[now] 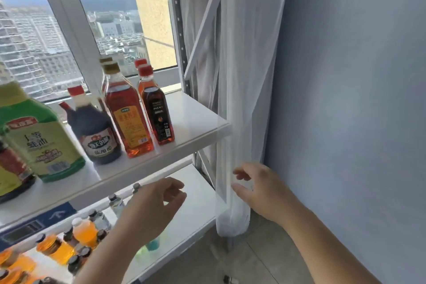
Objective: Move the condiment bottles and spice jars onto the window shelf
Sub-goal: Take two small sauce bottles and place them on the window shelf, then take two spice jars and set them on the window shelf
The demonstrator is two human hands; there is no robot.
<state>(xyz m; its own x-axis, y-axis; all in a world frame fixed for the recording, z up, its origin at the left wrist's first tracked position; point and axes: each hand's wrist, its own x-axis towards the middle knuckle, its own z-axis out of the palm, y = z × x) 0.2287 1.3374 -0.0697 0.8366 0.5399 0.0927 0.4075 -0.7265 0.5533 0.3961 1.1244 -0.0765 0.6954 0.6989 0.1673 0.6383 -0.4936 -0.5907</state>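
Note:
On the white window shelf (196, 120) stand two tall amber bottles with red caps (155, 110), a taller one with a gold cap (128, 113), a dark vinegar jug (94, 131) and a big green oil jug (43, 136). My left hand (152, 207) hovers over the lower shelf (196, 193), fingers curled and apart, holding nothing. My right hand (260, 187) is off the shelf's right corner beside the sheer curtain (239, 99), fingers spread, empty.
Several small bottles of orange and clear liquid (85, 230) crowd the lower shelf's left part. A dark bottle with a red label (11, 168) stands at the far left of the upper shelf. A blue-grey wall (357, 99) is on the right.

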